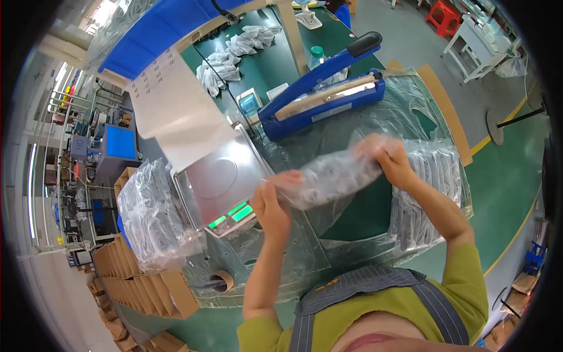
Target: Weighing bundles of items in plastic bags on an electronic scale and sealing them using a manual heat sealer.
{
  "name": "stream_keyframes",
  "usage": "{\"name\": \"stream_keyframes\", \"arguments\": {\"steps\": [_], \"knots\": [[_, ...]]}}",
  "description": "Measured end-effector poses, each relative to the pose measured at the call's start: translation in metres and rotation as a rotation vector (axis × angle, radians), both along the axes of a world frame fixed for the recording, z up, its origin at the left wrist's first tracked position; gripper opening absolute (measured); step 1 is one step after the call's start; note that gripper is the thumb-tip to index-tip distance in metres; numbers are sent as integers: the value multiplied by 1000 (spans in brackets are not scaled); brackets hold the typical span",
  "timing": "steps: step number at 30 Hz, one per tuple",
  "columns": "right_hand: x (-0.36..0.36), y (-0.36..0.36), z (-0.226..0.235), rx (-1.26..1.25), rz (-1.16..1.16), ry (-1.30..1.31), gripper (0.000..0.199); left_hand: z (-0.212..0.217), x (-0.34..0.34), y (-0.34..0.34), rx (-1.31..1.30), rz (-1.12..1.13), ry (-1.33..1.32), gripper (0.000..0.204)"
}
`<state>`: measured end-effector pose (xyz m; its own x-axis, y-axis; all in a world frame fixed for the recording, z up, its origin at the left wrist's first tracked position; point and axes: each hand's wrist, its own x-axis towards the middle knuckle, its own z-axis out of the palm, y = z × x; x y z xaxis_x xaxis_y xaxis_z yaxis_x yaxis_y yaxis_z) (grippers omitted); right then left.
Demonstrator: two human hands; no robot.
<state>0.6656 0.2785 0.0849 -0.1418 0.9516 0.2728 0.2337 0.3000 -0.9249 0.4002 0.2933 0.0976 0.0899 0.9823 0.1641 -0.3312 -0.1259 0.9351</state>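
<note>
Your left hand (pixel 272 206) and right hand (pixel 388 158) are clamped on opposite ends of a clear plastic bag (pixel 339 176) (slightly blurred), right of the scale (pixel 214 178), nearer than the blue sealer (pixel 325 98).

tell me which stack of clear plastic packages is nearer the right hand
The right stack, partly covered by the right forearm and close to the right hand; the left stack lies farther off, left of the digital scale.

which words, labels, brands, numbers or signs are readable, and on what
Grey panel at left: lettering, which I won't copy.
Pale sheet: dark marks, too small to read.
Scale display: lit green, unreadable.
White label on blue sealer: too small.
Held clear packaging: blurred, nothing legible.
</note>
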Motion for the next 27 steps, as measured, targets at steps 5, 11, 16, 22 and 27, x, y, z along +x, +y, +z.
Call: {"name": "stream_keyframes", "arguments": {"steps": [5, 11, 16, 22, 27], "knots": [[14, 22, 4, -118, -221, 23, 33, 4, 36, 42, -324, -9, -10, 38], [52, 116, -92, -523, -353, 125, 38, -115, 78, 157, -772, -70, -353, 42], [62, 139, -94, -599, -324, 293, 39, -86, 57, 165, -894, -139, 90, 49], [68, 170, -84, -368, -314, 126, 38, -25, 35, 192, -12, -74, 819, 39], [54, 179, -89, -349, -411, 30, 40, -59, 52, 282, 94, -346, 1045, 30]]}}
